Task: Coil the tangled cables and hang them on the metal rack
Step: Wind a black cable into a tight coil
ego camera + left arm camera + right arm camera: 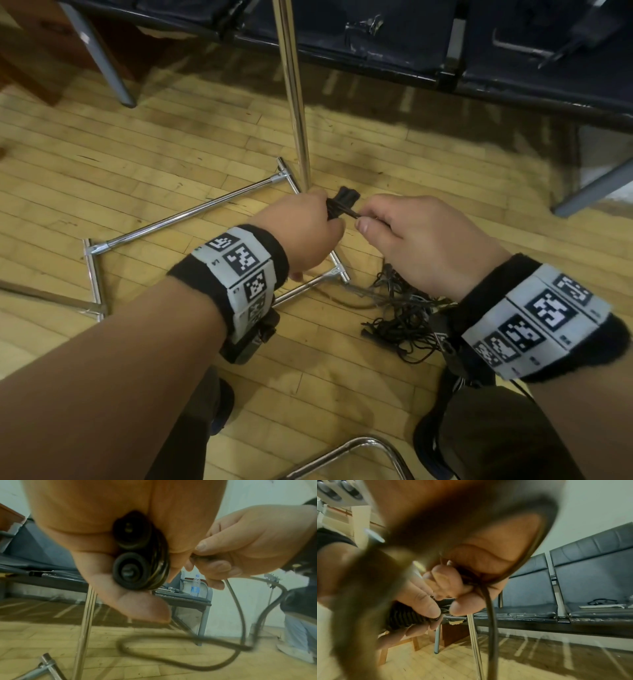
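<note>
Chrome metal rack (191, 214): one, its base flat on the floor, one upright pole. Just right of the base, one tangled cable pile (400, 318), strands uncountable. In front of the pole, one small coil (342, 204). Left hand (305, 233) clenched round the coil; right hand (418, 240) pinching the loose cable end (352, 215) beside it. Best done: keep turns even, feed slack steadily, avoid dragging the pile.
</note>
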`<state>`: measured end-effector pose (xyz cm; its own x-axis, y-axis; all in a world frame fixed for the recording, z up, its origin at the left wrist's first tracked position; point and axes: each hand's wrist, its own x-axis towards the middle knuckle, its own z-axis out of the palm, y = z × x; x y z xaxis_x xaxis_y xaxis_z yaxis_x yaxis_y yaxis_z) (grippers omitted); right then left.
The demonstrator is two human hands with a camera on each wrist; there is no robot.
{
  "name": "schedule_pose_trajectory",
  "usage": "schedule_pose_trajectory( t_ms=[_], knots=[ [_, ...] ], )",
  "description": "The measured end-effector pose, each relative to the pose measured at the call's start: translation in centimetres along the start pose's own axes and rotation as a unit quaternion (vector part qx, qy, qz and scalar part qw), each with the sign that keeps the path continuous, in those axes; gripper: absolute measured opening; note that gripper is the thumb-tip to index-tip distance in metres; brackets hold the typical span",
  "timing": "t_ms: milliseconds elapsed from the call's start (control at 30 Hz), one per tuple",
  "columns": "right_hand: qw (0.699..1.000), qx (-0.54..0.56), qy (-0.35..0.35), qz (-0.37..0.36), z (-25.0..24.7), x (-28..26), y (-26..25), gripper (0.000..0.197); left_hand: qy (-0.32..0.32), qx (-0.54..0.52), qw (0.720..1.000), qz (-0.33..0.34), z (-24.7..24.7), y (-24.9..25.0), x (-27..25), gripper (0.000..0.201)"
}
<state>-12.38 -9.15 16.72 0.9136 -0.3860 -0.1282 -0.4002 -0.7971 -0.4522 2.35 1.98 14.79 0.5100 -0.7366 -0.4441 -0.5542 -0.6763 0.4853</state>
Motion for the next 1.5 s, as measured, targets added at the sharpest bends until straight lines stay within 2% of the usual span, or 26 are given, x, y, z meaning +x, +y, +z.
schedule_pose_trajectory(
  t_ms=[167, 267, 400, 500, 600, 833, 933, 1033, 1133, 1200, 1300, 1400, 1500],
  knots=[
    [0.995, 0.091, -0.039, 0.007, 0.1, 0.3, 0.7, 0.018, -0.050, -0.217, 0.975, -0.020, -0.2, -0.3, 0.3, 0.019],
    [0.988, 0.140, -0.068, 0.022, 0.3, 0.6, 1.4, 0.018, -0.068, -0.281, 0.957, -0.008, -0.3, -0.5, 0.2, 0.013],
    [0.977, 0.191, -0.091, 0.027, 0.3, 0.9, 1.5, 0.016, -0.092, -0.338, 0.937, 0.022, -0.6, -0.7, 0.0, 0.027],
    [0.969, 0.217, -0.119, 0.023, 0.3, 1.3, 1.7, 0.011, -0.097, -0.360, 0.927, 0.032, -0.7, -0.7, -0.1, 0.034],
    [0.961, 0.242, -0.134, 0.025, 0.5, 1.8, 1.8, 0.011, -0.072, -0.343, 0.935, 0.045, -0.5, -0.9, -0.2, 0.046],
    [0.960, 0.191, -0.197, 0.048, 1.4, 2.3, 2.4, 0.012, -0.096, -0.285, 0.950, 0.084, -0.2, -1.1, -0.5, 0.029],
    [0.963, 0.175, -0.201, 0.045, 1.3, 2.1, 2.7, 0.017, -0.120, -0.307, 0.939, 0.102, -0.4, -1.0, -0.8, 0.032],
    [0.965, 0.151, -0.202, 0.069, 1.3, 2.1, 3.0, 0.018, -0.159, -0.346, 0.917, 0.120, -0.8, -0.8, -1.1, 0.025],
    [0.968, 0.132, -0.201, 0.076, 1.4, 2.0, 3.3, 0.012, -0.246, -0.277, 0.919, 0.136, -1.1, -0.8, -1.2, 0.016],
    [0.973, 0.075, -0.207, 0.074, 1.5, 2.2, 3.2, 0.012, -0.296, -0.160, 0.934, 0.123, -0.4, -0.9, -1.4, 0.017],
    [0.977, 0.016, -0.198, 0.084, 1.9, 2.4, 2.4, 0.008, -0.335, -0.015, 0.938, 0.082, 1.0, -0.9, -1.4, 0.026],
    [0.987, -0.071, -0.139, 0.046, 1.8, 2.7, 1.2, 0.005, -0.311, 0.082, 0.946, 0.038, 1.8, -1.0, -1.1, 0.031],
    [0.987, -0.128, -0.090, 0.029, 1.3, 2.6, -0.3, 0.007, -0.238, 0.103, 0.966, 0.011, 1.7, -1.1, -0.6, 0.028]
  ],
)
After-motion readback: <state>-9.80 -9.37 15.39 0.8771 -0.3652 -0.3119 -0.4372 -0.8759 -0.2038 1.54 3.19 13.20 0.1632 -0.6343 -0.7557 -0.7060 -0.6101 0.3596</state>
